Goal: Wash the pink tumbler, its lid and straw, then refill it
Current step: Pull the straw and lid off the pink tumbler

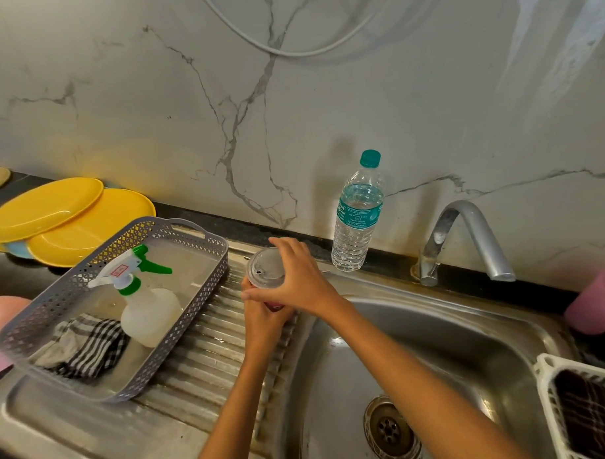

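Gripping the tumbler (274, 304) and lid (265, 267), both hands (297, 281) — grey basket (207, 287) beside, bottle (357, 212) behind.

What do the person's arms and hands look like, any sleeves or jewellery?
Both forearms are bare as far as the frame shows, with no sleeves in view. The left hand and right hand wear no gloves, and no rings, watch or bracelets show.

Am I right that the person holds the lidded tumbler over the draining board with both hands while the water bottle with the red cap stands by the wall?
Not quite: the head view shows the water bottle has a green cap, not red. The left hand and right hand do hold the lidded tumbler over the draining board.
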A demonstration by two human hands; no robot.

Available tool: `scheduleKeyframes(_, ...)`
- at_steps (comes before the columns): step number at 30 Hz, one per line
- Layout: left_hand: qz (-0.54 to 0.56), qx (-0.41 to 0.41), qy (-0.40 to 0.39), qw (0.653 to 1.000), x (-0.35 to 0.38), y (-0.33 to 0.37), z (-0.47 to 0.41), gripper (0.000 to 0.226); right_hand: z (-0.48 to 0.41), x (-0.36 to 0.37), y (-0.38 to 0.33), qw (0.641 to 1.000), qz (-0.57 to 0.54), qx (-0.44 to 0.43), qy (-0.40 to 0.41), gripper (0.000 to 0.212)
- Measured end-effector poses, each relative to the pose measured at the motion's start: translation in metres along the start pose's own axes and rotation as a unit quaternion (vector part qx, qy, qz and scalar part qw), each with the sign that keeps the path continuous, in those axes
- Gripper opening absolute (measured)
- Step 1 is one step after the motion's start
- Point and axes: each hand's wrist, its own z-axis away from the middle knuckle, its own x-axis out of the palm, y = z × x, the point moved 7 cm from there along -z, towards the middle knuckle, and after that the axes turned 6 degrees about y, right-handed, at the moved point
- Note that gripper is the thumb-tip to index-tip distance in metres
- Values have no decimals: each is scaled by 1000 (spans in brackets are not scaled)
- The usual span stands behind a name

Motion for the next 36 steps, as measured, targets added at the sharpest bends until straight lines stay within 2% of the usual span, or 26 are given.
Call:
scheduleKeyframes(3, 3, -3, -3, 1000, 0, 0, -1, 86, -3, 4, -4, 997, 60, -2, 41, 90)
scheduleKeyframes(6, -2, -14, -17, 1000, -1, 3, 3, 82, 1, 3, -2, 997, 38, 15, 64, 79)
scheduleKeyframes(13, 2, 28, -51, 998, -3, 34, 20, 77, 19, -22, -1, 998, -21, 0, 59, 70)
scheduleKeyframes(21, 19, 58, -91, 994, -1, 70, 28, 77, 25, -52, -9, 998, -60, -11, 14, 70)
scheduleKeyframes(26, 45, 37, -123, 991, -3, 72, 30, 80, 26, -59, -18, 997, -70, -20, -22, 65)
scheduleKeyframes(29, 59, 8, -163, 985, -4, 63, 35, 86, 25, -60, -23, 992, -115, -18, -58, 53)
scheduleKeyframes(32, 61, 15, -163, 985, -10, 62, 36, 85, 21, -61, -25, 982, -171, 4, -75, 46)
scheduleKeyframes(36, 49, 47, -144, 987, -22, 65, 37, 89, 16, -60, -18, 963, -266, 47, 0, 46)
